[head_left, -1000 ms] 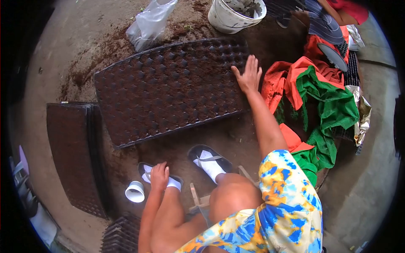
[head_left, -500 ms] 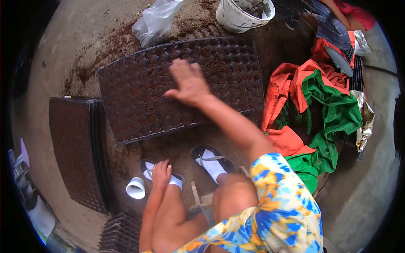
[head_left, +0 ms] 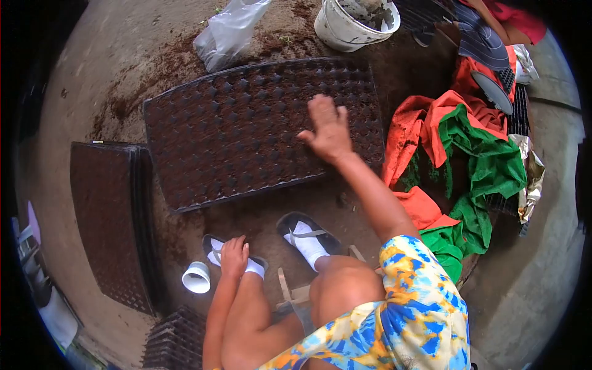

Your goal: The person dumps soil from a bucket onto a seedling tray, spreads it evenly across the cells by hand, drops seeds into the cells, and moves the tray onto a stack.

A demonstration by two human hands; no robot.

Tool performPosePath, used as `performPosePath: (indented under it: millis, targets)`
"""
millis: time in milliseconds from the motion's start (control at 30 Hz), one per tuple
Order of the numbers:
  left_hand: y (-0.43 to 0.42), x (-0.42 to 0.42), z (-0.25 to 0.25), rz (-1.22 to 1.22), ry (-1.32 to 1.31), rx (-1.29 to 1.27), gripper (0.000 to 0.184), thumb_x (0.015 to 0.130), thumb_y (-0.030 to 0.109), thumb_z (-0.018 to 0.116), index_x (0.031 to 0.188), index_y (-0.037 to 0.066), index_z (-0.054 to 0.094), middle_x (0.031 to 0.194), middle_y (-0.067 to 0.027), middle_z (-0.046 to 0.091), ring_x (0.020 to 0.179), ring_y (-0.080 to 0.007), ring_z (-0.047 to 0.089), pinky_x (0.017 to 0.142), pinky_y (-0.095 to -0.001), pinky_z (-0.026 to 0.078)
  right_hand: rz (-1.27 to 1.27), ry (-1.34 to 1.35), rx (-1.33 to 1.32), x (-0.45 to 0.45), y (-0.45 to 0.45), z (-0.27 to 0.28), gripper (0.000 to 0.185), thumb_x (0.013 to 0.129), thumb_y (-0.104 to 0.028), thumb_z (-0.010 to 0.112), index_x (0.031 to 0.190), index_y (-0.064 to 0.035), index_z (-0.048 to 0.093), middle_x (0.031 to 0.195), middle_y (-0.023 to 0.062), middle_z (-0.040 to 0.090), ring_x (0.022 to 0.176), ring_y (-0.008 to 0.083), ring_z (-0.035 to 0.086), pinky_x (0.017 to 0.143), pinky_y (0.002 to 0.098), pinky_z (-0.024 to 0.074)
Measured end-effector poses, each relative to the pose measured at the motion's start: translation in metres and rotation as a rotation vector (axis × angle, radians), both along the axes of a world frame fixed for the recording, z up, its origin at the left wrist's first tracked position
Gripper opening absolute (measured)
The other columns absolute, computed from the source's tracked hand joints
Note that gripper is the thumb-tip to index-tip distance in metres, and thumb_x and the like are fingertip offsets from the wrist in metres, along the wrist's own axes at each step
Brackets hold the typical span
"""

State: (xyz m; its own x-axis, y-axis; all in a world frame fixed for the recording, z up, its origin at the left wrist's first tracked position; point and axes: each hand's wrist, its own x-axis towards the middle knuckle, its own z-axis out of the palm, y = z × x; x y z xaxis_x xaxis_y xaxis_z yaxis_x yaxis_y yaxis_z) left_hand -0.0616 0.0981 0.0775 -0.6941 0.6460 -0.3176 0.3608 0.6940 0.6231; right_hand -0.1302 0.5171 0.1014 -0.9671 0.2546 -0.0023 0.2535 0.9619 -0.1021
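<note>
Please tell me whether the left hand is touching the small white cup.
Apart. The head view shows a narrow strip of bare floor between the left hand and the small white cup.

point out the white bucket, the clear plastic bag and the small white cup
white bucket (head_left: 343, 31): head view, on its outer side wall
clear plastic bag (head_left: 229, 36): head view, on its crumpled middle
small white cup (head_left: 195, 282): head view, on its visible middle
</note>
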Motion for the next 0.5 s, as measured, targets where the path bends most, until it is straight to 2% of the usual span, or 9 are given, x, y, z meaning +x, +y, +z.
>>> performPosePath:
  millis: [67, 100, 167, 200, 300, 400, 467, 500]
  targets:
    - [-0.002, 0.000, 0.000, -0.003, -0.013, -0.001, 0.027, 0.086, 0.020, 0.055, 0.106, 0.003, 0.060, 0.094, -0.0152, 0.059, 0.090, -0.0349, 0.055, 0.083, -0.0441, 0.042, -0.159, 0.048, 0.174, 0.020, 0.052, -0.003, 0.082, 0.085, -0.062, 0.043, 0.143, -0.0046, 0.029, 0.150, 0.0160, 0.024, 0.140, 0.0302, 0.018, 0.109, 0.0525, 0.0149]
    - [-0.002, -0.001, 0.000, -0.007, -0.016, -0.003, 0.027, 0.086, 0.020, 0.055, 0.106, 0.003, 0.060, 0.094, -0.0152, 0.059, 0.090, -0.0349, 0.055, 0.083, -0.0441, 0.042, -0.275, 0.029, 0.112, 0.030, 0.077, 0.006, 0.081, 0.087, -0.060, 0.042, 0.142, -0.0018, 0.029, 0.150, 0.0180, 0.023, 0.140, 0.0314, 0.018, 0.109, 0.0523, 0.0164]
    - [-0.002, -0.001, -0.001, -0.005, -0.024, -0.007, 0.027, 0.086, 0.020, 0.055, 0.106, 0.003, 0.059, 0.094, -0.0152, 0.059, 0.090, -0.0349, 0.055, 0.083, -0.0441, 0.042, -0.553, 0.128, 0.145, 0.060, 0.116, -0.016, 0.081, 0.091, -0.060, 0.034, 0.144, -0.0002, 0.024, 0.152, 0.0184, 0.018, 0.142, 0.0311, 0.014, 0.109, 0.0539, 0.0161]
    - [-0.003, -0.001, -0.001, -0.009, -0.015, -0.006, 0.027, 0.086, 0.020, 0.055, 0.106, 0.003, 0.059, 0.094, -0.0153, 0.059, 0.090, -0.0348, 0.055, 0.083, -0.0440, 0.042, -0.659, 0.122, 0.007, 0.065, 0.123, -0.015, 0.081, 0.091, -0.061, 0.032, 0.144, 0.0000, 0.023, 0.152, 0.0186, 0.018, 0.142, 0.0307, 0.013, 0.109, 0.0543, 0.0140]
    - [-0.003, -0.001, -0.003, -0.015, -0.008, -0.014, 0.027, 0.087, 0.021, 0.055, 0.107, 0.003, 0.059, 0.094, -0.0154, 0.059, 0.090, -0.0346, 0.055, 0.084, -0.0439, 0.042, -0.546, 0.103, -0.031, 0.036, 0.143, -0.026, 0.082, 0.090, -0.061, 0.036, 0.142, 0.0008, 0.026, 0.150, 0.0197, 0.023, 0.140, 0.0313, 0.017, 0.109, 0.0536, 0.0156]
    - [-0.002, -0.001, -0.001, -0.016, -0.038, -0.032, 0.028, 0.087, 0.022, 0.054, 0.107, 0.003, 0.059, 0.094, -0.0155, 0.059, 0.091, -0.0344, 0.055, 0.084, -0.0440, 0.042, -0.357, 0.173, 0.025, -0.054, 0.125, -0.012, 0.081, 0.088, -0.061, 0.039, 0.138, 0.0021, 0.032, 0.147, 0.0200, 0.028, 0.138, 0.0323, 0.022, 0.108, 0.0506, 0.0182]
    - [-0.001, -0.003, 0.000, -0.006, -0.046, -0.033, 0.029, 0.087, 0.022, 0.054, 0.107, 0.002, 0.059, 0.094, -0.0156, 0.059, 0.091, -0.0344, 0.055, 0.084, -0.0440, 0.042, -0.165, 0.158, 0.068, -0.107, 0.094, -0.019, 0.088, 0.086, -0.067, 0.036, 0.141, 0.0005, 0.029, 0.149, 0.0195, 0.025, 0.140, 0.0308, 0.019, 0.109, 0.0478, 0.0151]
    - [0.000, -0.004, 0.001, -0.008, -0.044, -0.038, 0.029, 0.087, 0.022, 0.054, 0.108, 0.002, 0.059, 0.094, -0.0156, 0.059, 0.091, -0.0345, 0.055, 0.084, -0.0440, 0.042, -0.137, 0.175, -0.008, -0.130, 0.066, -0.015, 0.091, 0.084, -0.070, 0.032, 0.143, -0.0013, 0.025, 0.151, 0.0184, 0.021, 0.141, 0.0297, 0.015, 0.111, 0.0470, 0.0114]
